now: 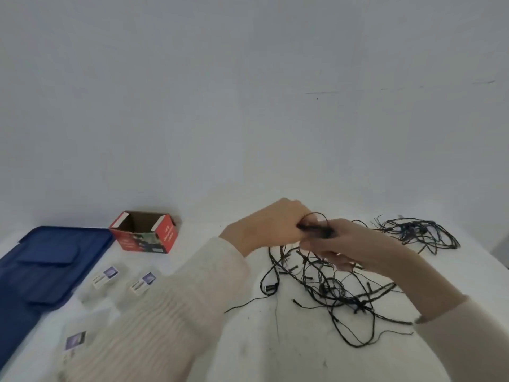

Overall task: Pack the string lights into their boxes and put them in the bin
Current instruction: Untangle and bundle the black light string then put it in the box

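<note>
The left hand point(271, 226) and the right hand point(341, 245) meet above the white table point(275, 348), both closed on one tangled black string of lights point(327, 288) (most hangs loose onto the table); a second black tangle point(418, 232) lies far right; the open red cardboard box point(143, 231) stands well left, beside the blue plastic bin lid point(41, 266).

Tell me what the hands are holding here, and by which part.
Both the left hand and right hand grip the black string lights at a gathered bunch of loops at the top; the rest trails down onto the white table.
</note>
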Tool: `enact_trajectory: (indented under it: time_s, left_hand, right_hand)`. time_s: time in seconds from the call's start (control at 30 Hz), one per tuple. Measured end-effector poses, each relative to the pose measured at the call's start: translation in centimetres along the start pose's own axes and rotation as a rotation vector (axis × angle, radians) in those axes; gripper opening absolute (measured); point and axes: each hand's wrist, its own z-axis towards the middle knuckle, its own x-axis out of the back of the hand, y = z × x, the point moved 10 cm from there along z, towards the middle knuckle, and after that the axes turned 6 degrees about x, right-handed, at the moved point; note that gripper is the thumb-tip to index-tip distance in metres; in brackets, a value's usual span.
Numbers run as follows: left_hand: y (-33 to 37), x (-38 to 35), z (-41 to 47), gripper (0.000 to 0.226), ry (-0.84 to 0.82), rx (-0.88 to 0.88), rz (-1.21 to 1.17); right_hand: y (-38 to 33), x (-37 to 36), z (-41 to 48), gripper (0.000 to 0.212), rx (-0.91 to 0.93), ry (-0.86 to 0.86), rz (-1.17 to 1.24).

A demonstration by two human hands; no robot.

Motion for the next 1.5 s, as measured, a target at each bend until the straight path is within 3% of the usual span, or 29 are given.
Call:
enact_trajectory:
  time_s: [0.03, 0.07, 0.13, 0.27, 0.33, 0.43, 0.6, 0.73, 0.87, 1.0, 1.07, 1.13, 1.23, 1.37, 1.43, 1.5]
  left_hand:
    - [-1.2, 0.8, 0.1, 0.011, 0.089, 0.016, 0.002]
    - [-3.1, 1.0, 0.0, 0.032, 0.146, 0.085, 0.004]
    - [-7.6, -0.8, -0.8, 0.057, 0.099, 0.287, -0.034]
    - [-13.6, -9.6, -3.0, 0.048, -0.257, 0.591, 0.038]
    - [-14.8, -12.2, -3.6, 0.037, -0.312, 0.636, -0.007]
    - [-14.8, -11.9, -3.2, 0.023, -0.266, 0.608, -0.124]
    - [-9.1, -1.1, -1.7, 0.012, 0.132, 0.347, -0.400]
    - [-4.0, 6.7, -1.7, 0.013, 0.280, 0.186, -0.379]
    - [-3.2, 11.0, -2.9, 0.012, 0.362, 0.169, -0.357]
    - [-3.3, 12.3, -3.3, 0.018, 0.373, 0.192, -0.067]
    - [-4.1, 13.3, -3.5, 0.019, 0.490, 0.289, 0.186]
    - [-6.3, 14.2, -4.2, 0.018, 0.596, 0.399, 0.242]
    - [-10.4, 13.1, -4.8, 0.019, 0.534, 0.450, -0.157]
    - [-10.9, 12.2, -4.9, 0.012, 0.430, 0.373, -0.556]
    - [-11.0, 12.8, -5.1, 0.016, 0.451, 0.374, -0.617]
    - [-10.9, 13.1, -5.2, 0.012, 0.433, 0.429, -0.609]
  right_hand:
    - [1.1, 1.2, 0.1, 0.015, -0.055, 0.066, 0.010]
    - [2.1, 2.4, 0.0, 0.023, -0.101, 0.130, 0.051]
    - [3.0, 3.9, -0.4, 0.032, -0.129, 0.198, 0.165]
    - [3.7, 4.1, -0.2, 0.033, -0.117, 0.215, 0.391]
    - [3.6, 4.3, 0.2, 0.030, -0.089, 0.232, 0.472]
    - [2.6, 4.3, 0.5, 0.029, -0.013, 0.256, 0.494]
    - [-2.4, 3.5, 1.6, 0.036, 0.225, 0.215, 0.369]
    - [-7.4, 1.6, 2.6, 0.034, 0.272, 0.045, 0.280]
    - [-11.8, 4.1, 1.9, 0.026, 0.323, 0.148, 0.206]
    - [-15.6, 5.6, 0.4, 0.027, 0.399, 0.195, 0.164]
    - [-17.3, 6.6, -0.6, 0.026, 0.447, 0.227, 0.208]
    - [-18.5, 8.8, -2.0, 0.025, 0.486, 0.312, 0.324]
    - [-19.4, 12.5, -4.3, 0.025, 0.520, 0.442, 0.427]
    - [-18.2, 14.6, -5.2, 0.025, 0.472, 0.549, 0.385]
    - [-17.2, 15.3, -5.1, 0.025, 0.437, 0.596, 0.396]
    - [-16.4, 15.0, -4.9, 0.025, 0.339, 0.611, 0.172]
